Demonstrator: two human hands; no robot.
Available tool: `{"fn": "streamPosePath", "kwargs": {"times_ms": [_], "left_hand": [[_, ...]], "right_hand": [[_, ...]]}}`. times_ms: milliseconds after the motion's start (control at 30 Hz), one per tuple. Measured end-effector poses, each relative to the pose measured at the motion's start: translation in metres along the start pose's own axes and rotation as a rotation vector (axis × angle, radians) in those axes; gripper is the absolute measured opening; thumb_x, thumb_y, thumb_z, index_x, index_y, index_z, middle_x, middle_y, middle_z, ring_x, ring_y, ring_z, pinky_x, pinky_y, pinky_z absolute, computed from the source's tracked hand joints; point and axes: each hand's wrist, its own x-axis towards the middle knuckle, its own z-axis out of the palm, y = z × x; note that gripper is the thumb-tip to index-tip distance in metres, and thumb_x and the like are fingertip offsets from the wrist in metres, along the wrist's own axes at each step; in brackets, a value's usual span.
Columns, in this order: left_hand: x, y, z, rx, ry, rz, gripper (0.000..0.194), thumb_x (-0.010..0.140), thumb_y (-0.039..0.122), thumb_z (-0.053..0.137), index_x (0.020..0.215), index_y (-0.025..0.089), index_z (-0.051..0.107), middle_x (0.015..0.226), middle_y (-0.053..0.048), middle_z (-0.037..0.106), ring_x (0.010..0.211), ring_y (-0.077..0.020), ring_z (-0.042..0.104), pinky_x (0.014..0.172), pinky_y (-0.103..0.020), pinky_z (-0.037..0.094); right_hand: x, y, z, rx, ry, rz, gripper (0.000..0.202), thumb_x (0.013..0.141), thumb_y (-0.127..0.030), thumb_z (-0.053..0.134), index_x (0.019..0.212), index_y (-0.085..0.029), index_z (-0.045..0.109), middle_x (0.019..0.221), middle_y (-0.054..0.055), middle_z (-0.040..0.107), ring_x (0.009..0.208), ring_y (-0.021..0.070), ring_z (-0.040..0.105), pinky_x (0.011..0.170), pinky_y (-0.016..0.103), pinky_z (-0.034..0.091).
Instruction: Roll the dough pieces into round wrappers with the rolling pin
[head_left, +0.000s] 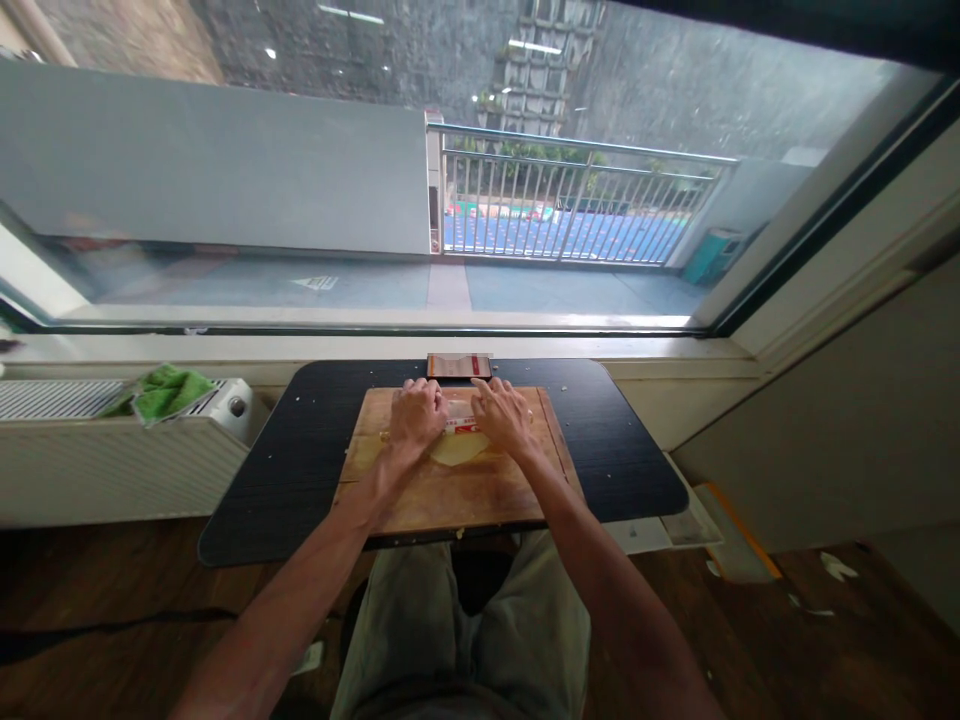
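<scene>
A flat, pale yellow piece of what looks like dough (459, 449) lies on a wooden cutting board (457, 505). Across its far part sits what looks like a rolling pin (461, 424), with red and white print showing between my hands. My left hand (418, 412) is closed over its left part, knuckles up. Over the right part, my right hand (504, 414) has its fingers curled, the index finger straighter. Both palms hide most of the pin. Just beyond the board's far edge is a phone-like flat thing (459, 366) with a lit face.
The board rests on a black table (630, 460) dotted with small pale crumbs. A green cloth (169, 390) lies on a white radiator (112, 455) at left. Behind the table are a sill (225, 347) and a large window. My legs are under the table's near edge.
</scene>
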Motion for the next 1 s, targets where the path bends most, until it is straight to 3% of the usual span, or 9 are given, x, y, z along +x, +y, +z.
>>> {"fn": "streamPosePath", "kwargs": {"times_ms": [267, 433, 633, 1000], "left_hand": [[-0.014, -0.018, -0.007, 0.132, -0.075, 0.016, 0.029, 0.103, 0.027, 0.047, 0.111, 0.017, 0.074, 0.12, -0.021, 0.074, 0.12, -0.038, 0.063, 0.104, -0.049, 0.045], [-0.016, -0.032, -0.018, 0.168, -0.098, 0.016, 0.029, 0.104, 0.031, 0.047, 0.115, 0.017, 0.07, 0.119, -0.021, 0.074, 0.121, -0.0386, 0.064, 0.108, -0.05, 0.044], [0.006, -0.027, -0.017, 0.123, -0.073, -0.065, 0.025, 0.103, 0.025, 0.046, 0.107, 0.02, 0.07, 0.121, -0.02, 0.076, 0.122, -0.0376, 0.065, 0.106, -0.049, 0.048], [0.047, -0.038, 0.007, 0.0, -0.011, -0.093, 0.024, 0.105, 0.027, 0.05, 0.116, 0.017, 0.069, 0.123, -0.02, 0.075, 0.131, -0.0384, 0.063, 0.115, -0.053, 0.046]], "right_hand": [[-0.012, 0.002, 0.002, -0.099, -0.045, 0.071, 0.058, 0.108, -0.027, 0.046, 0.166, -0.024, 0.052, 0.15, 0.019, 0.063, 0.136, 0.0343, 0.056, 0.116, 0.05, 0.044], [-0.009, 0.0, 0.003, -0.1, -0.004, 0.103, 0.055, 0.108, -0.027, 0.046, 0.162, -0.02, 0.055, 0.156, 0.021, 0.06, 0.142, 0.036, 0.053, 0.118, 0.052, 0.041], [0.005, 0.001, -0.003, -0.061, 0.053, 0.137, 0.04, 0.11, -0.031, 0.044, 0.14, -0.022, 0.069, 0.134, 0.018, 0.071, 0.125, 0.0339, 0.061, 0.105, 0.046, 0.045], [0.052, 0.011, 0.0, 0.011, 0.087, 0.209, 0.04, 0.114, -0.031, 0.033, 0.126, -0.022, 0.07, 0.13, 0.016, 0.071, 0.121, 0.0333, 0.059, 0.101, 0.046, 0.043]]}}
